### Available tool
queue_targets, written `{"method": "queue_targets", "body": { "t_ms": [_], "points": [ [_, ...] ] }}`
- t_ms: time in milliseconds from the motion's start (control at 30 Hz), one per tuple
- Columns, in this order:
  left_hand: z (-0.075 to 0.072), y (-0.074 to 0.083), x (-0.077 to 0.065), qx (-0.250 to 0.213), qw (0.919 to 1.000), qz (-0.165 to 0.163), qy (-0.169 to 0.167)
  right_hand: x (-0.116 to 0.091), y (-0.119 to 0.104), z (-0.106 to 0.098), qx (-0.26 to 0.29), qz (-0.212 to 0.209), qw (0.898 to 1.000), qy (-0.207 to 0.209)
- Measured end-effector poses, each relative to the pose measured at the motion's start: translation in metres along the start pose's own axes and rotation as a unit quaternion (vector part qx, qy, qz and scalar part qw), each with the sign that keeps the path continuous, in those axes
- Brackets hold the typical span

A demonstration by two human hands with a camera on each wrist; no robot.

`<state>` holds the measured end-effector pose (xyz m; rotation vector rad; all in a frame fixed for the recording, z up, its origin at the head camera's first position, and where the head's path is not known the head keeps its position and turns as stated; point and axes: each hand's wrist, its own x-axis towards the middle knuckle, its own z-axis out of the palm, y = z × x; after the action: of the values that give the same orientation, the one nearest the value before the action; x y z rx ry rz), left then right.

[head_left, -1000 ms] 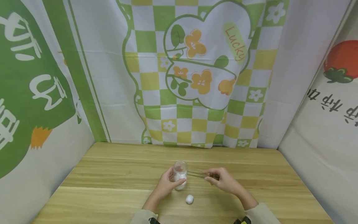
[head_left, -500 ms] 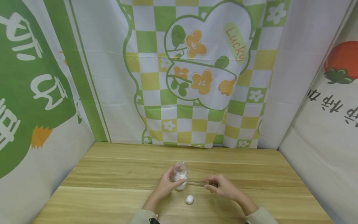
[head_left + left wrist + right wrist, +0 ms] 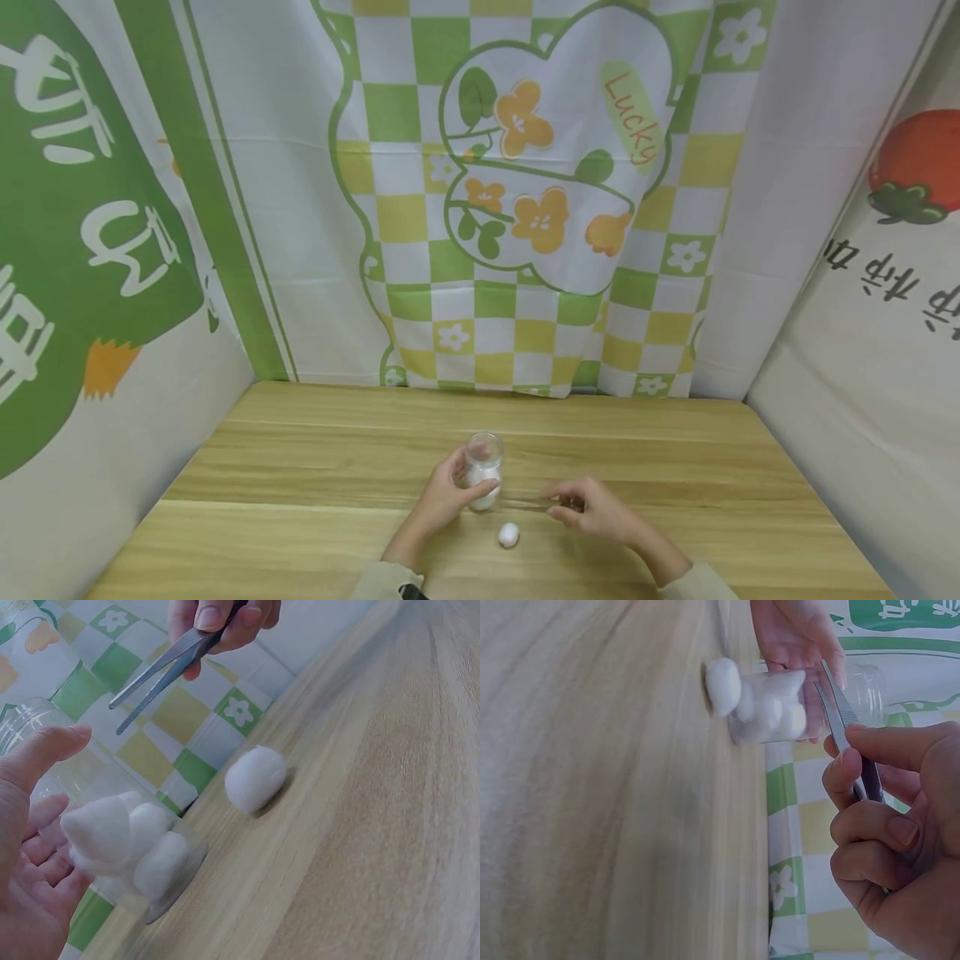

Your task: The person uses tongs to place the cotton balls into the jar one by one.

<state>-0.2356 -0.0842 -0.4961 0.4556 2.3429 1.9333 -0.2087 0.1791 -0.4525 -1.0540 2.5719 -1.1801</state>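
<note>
A clear open-topped jar (image 3: 484, 454) stands upright on the table, with several cotton balls (image 3: 112, 832) in its lower part. My left hand (image 3: 444, 500) grips it from the left, thumb and fingers on either side. Metal tweezers (image 3: 528, 504) are pinched in my right hand (image 3: 600, 511), right of the jar. Their slightly parted tips (image 3: 825, 671) point left, with nothing between them. One loose cotton ball (image 3: 508, 534) lies on the table in front of the jar, apart from the tweezers.
The wooden table (image 3: 300, 467) extends to both sides and behind the jar. A checked green, yellow and white cloth (image 3: 517, 333) hangs at its back edge. Printed cloths also hang along the left and right sides.
My right hand has lowered the tweezers toward the front, so their tips have gone from beside the jar's upper part to beside its base. Left hand, jar and loose cotton ball stay put.
</note>
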Motion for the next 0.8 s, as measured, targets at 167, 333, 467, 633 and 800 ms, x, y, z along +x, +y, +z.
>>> {"method": "queue_targets", "body": {
  "t_ms": [167,333,467,633,800],
  "points": [
    [0.0004,0.0032,-0.0018,-0.006,1.0000,-0.002,0.006,-0.0025,-0.0004,0.0013,0.010,0.000,1.000,-0.007],
    [0.0003,0.0037,-0.0021,-0.006,1.0000,-0.002,0.003,-0.0038,-0.0013,0.0018,0.019,0.016,1.000,-0.015],
    [0.0006,0.0025,-0.0015,-0.003,1.0000,0.004,0.005,-0.0050,-0.0011,0.0019,0.027,0.035,0.999,-0.021],
    [0.0011,0.0011,-0.0021,0.015,0.9997,0.020,0.005,-0.0068,0.0015,0.0023,0.032,0.044,0.998,-0.023],
    [0.0001,0.0014,-0.0023,0.013,0.9997,0.018,-0.004,-0.0081,0.0070,0.0051,0.021,0.049,0.998,-0.020]
  ]
}}
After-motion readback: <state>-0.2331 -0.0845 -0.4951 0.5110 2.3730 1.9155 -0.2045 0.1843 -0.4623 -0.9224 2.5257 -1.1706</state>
